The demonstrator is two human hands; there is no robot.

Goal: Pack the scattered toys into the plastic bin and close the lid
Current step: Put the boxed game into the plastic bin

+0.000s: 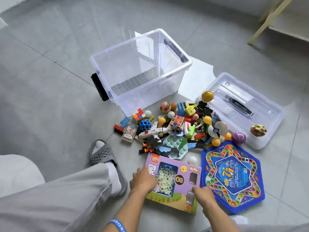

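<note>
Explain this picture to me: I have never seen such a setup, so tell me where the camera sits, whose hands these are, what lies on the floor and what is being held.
There is no machine here. A person wears one wide-angle camera on the head, so you look forward and down at their own two hands, a grey trouser leg and a slipper.

On the tiled floor stands a clear bin, open and with no toys in it. Its lid lies to the right, with two balls resting on it. Between them is a pile of toys: balls, two puzzle cubes, a toy plane, a card pack. Nearer lies a blue hexagonal game board.

The left hand and right hand both rest on a purple game box, at its left and lower right. Whether the fingers grip it or it still lies on the floor, I cannot tell.
</note>
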